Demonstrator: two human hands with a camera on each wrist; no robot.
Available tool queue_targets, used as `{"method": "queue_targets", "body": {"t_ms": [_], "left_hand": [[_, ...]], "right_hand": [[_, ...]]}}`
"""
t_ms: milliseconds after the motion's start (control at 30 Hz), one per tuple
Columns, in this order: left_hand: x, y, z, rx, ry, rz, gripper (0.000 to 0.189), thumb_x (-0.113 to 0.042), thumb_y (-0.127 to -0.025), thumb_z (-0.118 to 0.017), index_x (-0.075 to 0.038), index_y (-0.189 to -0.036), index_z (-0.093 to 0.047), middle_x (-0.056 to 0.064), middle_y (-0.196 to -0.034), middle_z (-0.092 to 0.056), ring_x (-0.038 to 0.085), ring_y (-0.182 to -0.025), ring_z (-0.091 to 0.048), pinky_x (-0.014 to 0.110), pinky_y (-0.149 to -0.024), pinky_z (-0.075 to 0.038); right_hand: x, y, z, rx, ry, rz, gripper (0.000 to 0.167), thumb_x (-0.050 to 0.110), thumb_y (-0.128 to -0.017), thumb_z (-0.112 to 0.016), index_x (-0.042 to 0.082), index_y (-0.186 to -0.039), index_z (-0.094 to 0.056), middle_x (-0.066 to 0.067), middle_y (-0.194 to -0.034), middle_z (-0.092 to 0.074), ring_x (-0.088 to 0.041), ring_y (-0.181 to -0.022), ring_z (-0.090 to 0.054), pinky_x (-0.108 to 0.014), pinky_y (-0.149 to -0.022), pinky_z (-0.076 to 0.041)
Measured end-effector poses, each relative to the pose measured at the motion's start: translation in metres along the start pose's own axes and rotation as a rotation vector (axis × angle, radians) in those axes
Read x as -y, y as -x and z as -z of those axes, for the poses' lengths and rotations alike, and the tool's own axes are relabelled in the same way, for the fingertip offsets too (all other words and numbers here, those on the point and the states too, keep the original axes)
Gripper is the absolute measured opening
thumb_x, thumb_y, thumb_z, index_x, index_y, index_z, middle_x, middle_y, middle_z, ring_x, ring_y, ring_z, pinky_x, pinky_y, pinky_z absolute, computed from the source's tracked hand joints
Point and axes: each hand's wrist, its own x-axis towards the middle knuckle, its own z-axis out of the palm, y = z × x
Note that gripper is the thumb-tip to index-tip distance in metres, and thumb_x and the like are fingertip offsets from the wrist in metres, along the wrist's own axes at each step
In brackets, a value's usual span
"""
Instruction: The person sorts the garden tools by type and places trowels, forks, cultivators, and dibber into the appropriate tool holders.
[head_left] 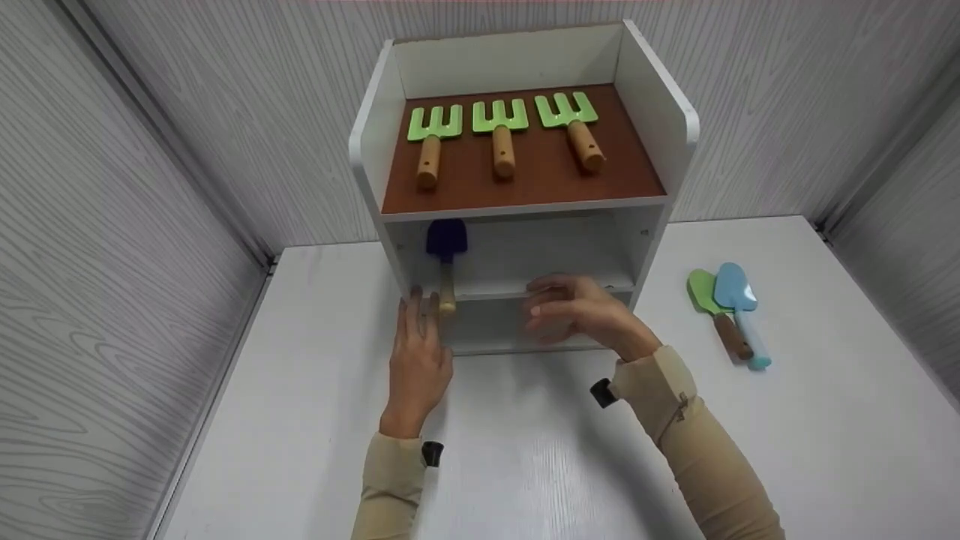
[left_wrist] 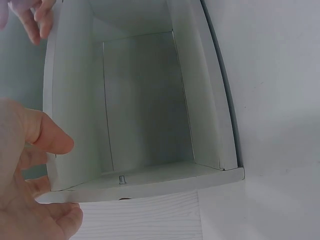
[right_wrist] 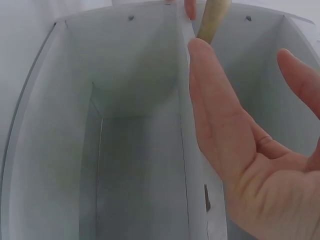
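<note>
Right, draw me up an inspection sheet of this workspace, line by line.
Surface: white table, bearing a white shelf unit with a brown top.
Job's things: dark blue trowel on the middle shelf at the unit's left, handle jutting past the front edge; three green forks side by side on the top.
Clutter: green trowel and light blue trowel overlapping on the table, right of the unit.
Hands: left hand at the unit's left front edge, beside the trowel's handle; right hand before the middle shelf, holding nothing.
Cables: nothing seen.
Surroundings: grey wood-grain walls on three sides.
</note>
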Motion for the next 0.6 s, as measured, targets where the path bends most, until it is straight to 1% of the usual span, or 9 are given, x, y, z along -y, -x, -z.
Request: {"method": "queue_targets", "body": {"t_ms": [100,200,333,467,600], "left_hand": [[0.001,0.001,0.0,0.007,0.003,0.006,0.066,0.01,-0.085,-0.06,0.01,-0.148,-0.04,0.033,-0.153,-0.032,0.055,-0.139,-0.032,0.056,-0.104,-0.044],[0.001,0.001,0.001,0.008,0.003,0.008,0.067,0.009,-0.085,-0.059,0.01,-0.148,-0.04,0.032,-0.154,-0.032,0.055,-0.139,-0.033,0.056,-0.102,-0.046],[0.002,0.002,0.001,0.003,0.006,0.011,0.066,0.01,-0.084,-0.058,0.01,-0.148,-0.041,0.032,-0.153,-0.032,0.055,-0.139,-0.033,0.057,-0.103,-0.044],[0.001,0.002,0.001,0.014,0.011,0.012,0.066,0.009,-0.085,-0.059,0.01,-0.148,-0.041,0.033,-0.154,-0.032,0.055,-0.139,-0.032,0.058,-0.104,-0.043],[0.002,0.002,0.003,0.029,0.013,0.011,0.066,0.007,-0.086,-0.061,0.01,-0.149,-0.039,0.032,-0.155,-0.031,0.055,-0.14,-0.031,0.057,-0.105,-0.042]], "right_hand": [[-0.005,0.005,0.007,0.003,0.006,0.01,0.056,0.007,-0.093,-0.068,-0.009,-0.142,-0.046,-0.022,-0.125,-0.063,-0.033,-0.101,-0.071,-0.052,-0.083,-0.058],[-0.009,0.01,0.013,-0.006,0.011,0.008,0.055,0.008,-0.093,-0.068,-0.009,-0.141,-0.047,-0.021,-0.123,-0.064,-0.032,-0.101,-0.071,-0.052,-0.083,-0.058],[-0.014,0.015,0.02,-0.013,0.021,-0.009,0.052,0.009,-0.094,-0.068,-0.008,-0.14,-0.049,-0.019,-0.123,-0.064,-0.031,-0.102,-0.07,-0.052,-0.083,-0.058],[-0.018,0.021,0.027,-0.011,0.035,-0.011,0.053,0.008,-0.096,-0.066,-0.009,-0.143,-0.046,-0.023,-0.128,-0.061,-0.03,-0.103,-0.069,-0.051,-0.083,-0.058],[-0.023,0.027,0.036,-0.027,0.044,-0.015,0.057,0.008,-0.096,-0.066,-0.012,-0.144,-0.042,-0.029,-0.133,-0.057,-0.029,-0.102,-0.07,-0.05,-0.082,-0.058]]}}
